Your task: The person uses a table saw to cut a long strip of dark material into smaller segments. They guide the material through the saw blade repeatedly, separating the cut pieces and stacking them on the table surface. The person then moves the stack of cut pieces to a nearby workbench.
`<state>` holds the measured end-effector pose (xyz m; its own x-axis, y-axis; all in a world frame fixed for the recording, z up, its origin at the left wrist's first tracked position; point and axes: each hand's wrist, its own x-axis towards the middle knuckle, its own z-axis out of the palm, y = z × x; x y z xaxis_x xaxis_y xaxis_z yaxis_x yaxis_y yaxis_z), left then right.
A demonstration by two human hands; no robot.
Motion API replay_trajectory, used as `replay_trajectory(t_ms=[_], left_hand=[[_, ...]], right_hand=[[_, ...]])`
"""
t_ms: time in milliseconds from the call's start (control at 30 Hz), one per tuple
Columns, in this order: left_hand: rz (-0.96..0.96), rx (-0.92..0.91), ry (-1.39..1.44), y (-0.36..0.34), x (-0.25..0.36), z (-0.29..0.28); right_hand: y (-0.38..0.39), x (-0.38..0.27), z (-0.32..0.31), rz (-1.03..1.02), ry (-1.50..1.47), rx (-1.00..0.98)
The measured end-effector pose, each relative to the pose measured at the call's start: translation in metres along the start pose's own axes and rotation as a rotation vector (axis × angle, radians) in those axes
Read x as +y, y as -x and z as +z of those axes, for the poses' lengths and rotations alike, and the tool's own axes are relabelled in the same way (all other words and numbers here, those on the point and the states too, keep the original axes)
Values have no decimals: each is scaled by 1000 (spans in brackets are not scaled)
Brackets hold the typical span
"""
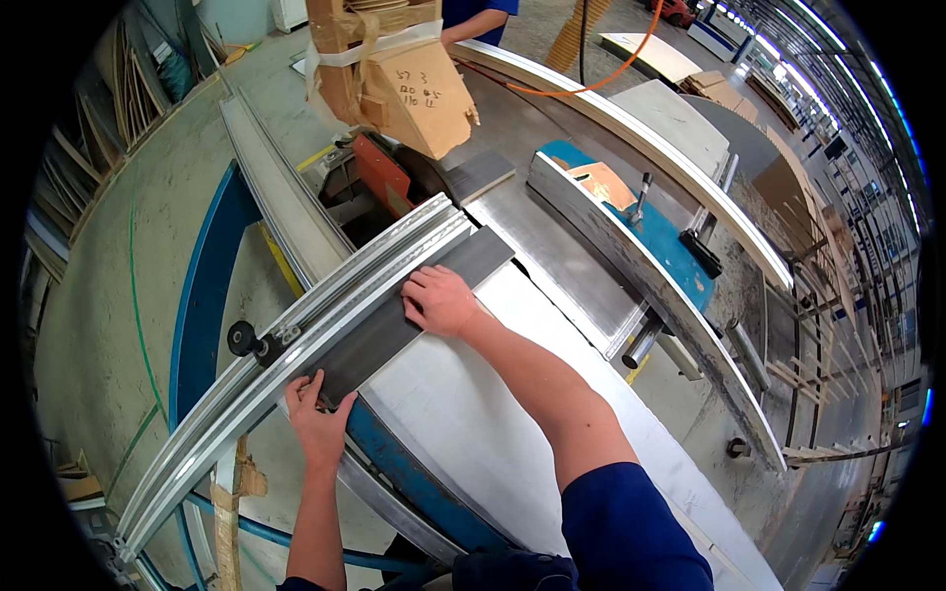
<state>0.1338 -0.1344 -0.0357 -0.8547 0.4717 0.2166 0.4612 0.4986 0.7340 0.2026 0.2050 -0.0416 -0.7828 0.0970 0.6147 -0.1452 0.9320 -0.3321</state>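
A dark grey board strip (370, 357) lies along an aluminium fence (310, 345) on a panel saw's white sliding table (532, 394). My left hand (317, 419) grips the strip's near end, its thumb and fingertips on the edges. My right hand (439, 300) rests on the strip further along, fingers curled over it beside the fence. A black-knobbed stop (244, 340) sits on the fence left of my hands. An orange-red blade guard (384, 177) stands beyond the fence's far end; the blade is mostly hidden.
A cardboard piece (434, 89) hangs on a wooden post behind the saw. A person's arm (478, 25) shows beyond it. A grey rip fence (631, 266) with a blue base lies right. An orange hose (591, 84) crosses behind; stacked boards (108, 89) lean at the back left.
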Motion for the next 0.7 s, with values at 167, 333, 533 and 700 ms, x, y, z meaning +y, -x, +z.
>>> replay_trajectory(t_ms=[167, 333, 533, 700], left_hand=[[13, 18, -23, -17, 32, 49], [36, 12, -10, -32, 67, 97], [38, 25, -3, -40, 84, 128], [146, 109, -162, -34, 94, 135]], right_hand=[[9, -23, 11, 82, -62, 29], [14, -14, 11, 154, -52, 54], [18, 17, 2, 167, -34, 88], [18, 21, 0, 132, -93, 79]])
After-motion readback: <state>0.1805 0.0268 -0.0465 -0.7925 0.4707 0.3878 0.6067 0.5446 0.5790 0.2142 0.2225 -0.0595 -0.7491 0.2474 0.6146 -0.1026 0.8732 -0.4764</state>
